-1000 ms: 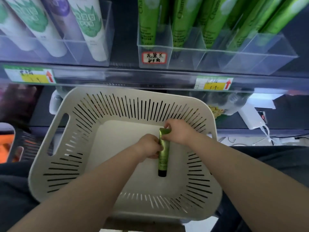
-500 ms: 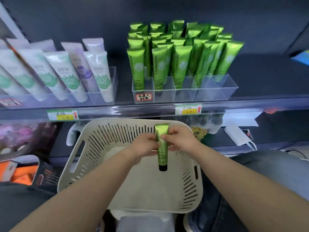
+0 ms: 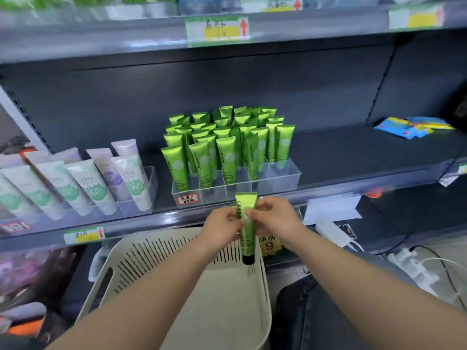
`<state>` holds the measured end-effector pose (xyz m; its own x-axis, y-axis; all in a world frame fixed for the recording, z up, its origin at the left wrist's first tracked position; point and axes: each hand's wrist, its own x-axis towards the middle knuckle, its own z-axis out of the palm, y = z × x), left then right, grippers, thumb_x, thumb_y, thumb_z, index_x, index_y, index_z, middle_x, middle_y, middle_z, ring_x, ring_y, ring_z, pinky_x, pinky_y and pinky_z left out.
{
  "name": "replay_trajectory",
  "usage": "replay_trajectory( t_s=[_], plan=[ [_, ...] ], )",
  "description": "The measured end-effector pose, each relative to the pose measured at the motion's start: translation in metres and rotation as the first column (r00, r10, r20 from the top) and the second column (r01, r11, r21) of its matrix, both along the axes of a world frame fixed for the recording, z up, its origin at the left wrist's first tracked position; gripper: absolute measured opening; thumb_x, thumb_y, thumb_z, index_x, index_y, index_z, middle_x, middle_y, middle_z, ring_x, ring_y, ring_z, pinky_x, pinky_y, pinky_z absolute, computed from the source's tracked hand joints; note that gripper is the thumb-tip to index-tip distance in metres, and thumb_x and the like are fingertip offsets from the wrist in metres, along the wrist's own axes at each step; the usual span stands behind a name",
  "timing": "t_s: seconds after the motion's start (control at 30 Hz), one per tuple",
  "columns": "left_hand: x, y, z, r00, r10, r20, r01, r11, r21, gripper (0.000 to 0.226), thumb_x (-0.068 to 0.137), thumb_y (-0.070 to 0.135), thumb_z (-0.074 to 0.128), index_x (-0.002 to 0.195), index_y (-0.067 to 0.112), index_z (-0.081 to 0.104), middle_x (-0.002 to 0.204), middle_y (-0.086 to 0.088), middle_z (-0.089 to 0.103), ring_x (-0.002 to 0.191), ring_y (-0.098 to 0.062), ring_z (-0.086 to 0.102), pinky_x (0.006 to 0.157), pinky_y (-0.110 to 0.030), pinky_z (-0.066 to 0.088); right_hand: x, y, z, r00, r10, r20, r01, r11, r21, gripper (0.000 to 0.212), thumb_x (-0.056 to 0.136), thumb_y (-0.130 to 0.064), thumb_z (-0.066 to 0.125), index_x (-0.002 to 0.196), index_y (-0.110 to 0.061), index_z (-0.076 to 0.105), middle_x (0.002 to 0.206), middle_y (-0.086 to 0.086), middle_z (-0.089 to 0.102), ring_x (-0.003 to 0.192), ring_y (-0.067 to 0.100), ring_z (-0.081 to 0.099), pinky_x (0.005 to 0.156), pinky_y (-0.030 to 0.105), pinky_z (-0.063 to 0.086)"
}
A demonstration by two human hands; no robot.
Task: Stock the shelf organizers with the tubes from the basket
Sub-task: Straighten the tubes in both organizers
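Tube (image 3: 245,218) upright, pinched mid-body between left hand (image 3: 222,224) and right hand (image 3: 274,218) fingers.

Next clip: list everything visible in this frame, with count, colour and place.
Shelf: one, dark grey, across the middle.
Right organizer: one, clear, shelf centre.
Left organizer: one, clear, shelf left.
Stocked tubes: many, green, upright in the right organizer.
Pale tubes: roughly a dozen, white-green and lilac, leaning in the left organizer.
Basket: one, cream, slotted, below the shelf.
Held tube: one, green, black cap down, upright above the basket.
Packets: a few, blue-yellow, shelf's far right.
Price tags: several, green-yellow with red arrows, shelf edges.
Left hand: pinches the held tube's left side.
Right hand: pinches its right side.
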<state>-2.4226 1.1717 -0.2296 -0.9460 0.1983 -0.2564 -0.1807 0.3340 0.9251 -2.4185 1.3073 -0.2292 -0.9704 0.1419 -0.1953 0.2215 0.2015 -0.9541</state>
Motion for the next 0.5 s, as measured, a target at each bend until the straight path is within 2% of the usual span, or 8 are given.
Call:
replay_trajectory(
  t_s=[0.1,0.2,0.3,0.37,0.5],
  plan=[
    [-0.004,0.021,0.016,0.997,-0.037,-0.071,0.035,0.999,-0.037,0.016,0.091,0.001,0.053,0.101,-0.011,0.058,0.097,-0.03,0.064,0.094,-0.039,0.064,0.087,-0.047,0.054,0.0,0.022,0.014,0.999,-0.02,-0.037,0.019,0.999,-0.04,0.012,0.08,-0.012,0.073,0.078,-0.012,0.061,0.072,0.004,0.062,0.066,0.018,0.062,0.066,0.038,0.059],
    [-0.011,0.04,0.028,0.988,-0.064,-0.14,0.056,0.996,-0.065,0.012,0.09,0.003,0.054,0.094,-0.008,0.057,0.091,-0.029,0.063,0.086,-0.039,0.064,0.085,-0.055,0.052,-0.005,0.044,0.026,0.996,-0.04,-0.081,0.037,0.998,-0.043,0.013,0.079,-0.013,0.074,0.077,-0.012,0.061,0.073,0.005,0.061,0.066,0.018,0.061,0.069,0.04,0.059],
    [-0.02,0.058,0.037,0.977,-0.068,-0.202,0.048,0.993,-0.106,0.017,0.09,0.008,0.056,0.1,-0.006,0.058,0.103,-0.027,0.064,0.098,-0.04,0.062,0.088,-0.054,0.05,-0.014,0.062,0.035,0.99,-0.048,-0.131,0.042,0.998,-0.042,0.016,0.078,-0.013,0.075,0.072,-0.014,0.059,0.071,0.004,0.06,0.063,0.015,0.06,0.064,0.036,0.059],
    [-0.028,0.068,0.042,0.969,-0.059,-0.239,0.032,0.993,-0.115,0.018,0.09,0.009,0.056,0.098,-0.007,0.057,0.103,-0.027,0.063,0.099,-0.04,0.062,0.087,-0.053,0.051,-0.021,0.072,0.041,0.984,-0.073,-0.16,0.068,0.997,-0.036,0.018,0.077,-0.013,0.076,0.071,-0.015,0.059,0.071,0.004,0.061,0.061,0.013,0.061,0.058,0.032,0.058],
    [-0.045,0.083,0.052,0.952,-0.044,-0.304,0.01,0.994,-0.113,0.011,0.089,0.009,0.058,0.092,-0.002,0.06,0.098,-0.022,0.064,0.099,-0.037,0.062,0.09,-0.051,0.05,-0.037,0.084,0.053,0.974,-0.098,-0.206,0.087,0.994,-0.06,0.016,0.077,-0.011,0.075,0.08,-0.007,0.061,0.075,0.008,0.06,0.059,0.013,0.059,0.062,0.035,0.059]
  ],
)
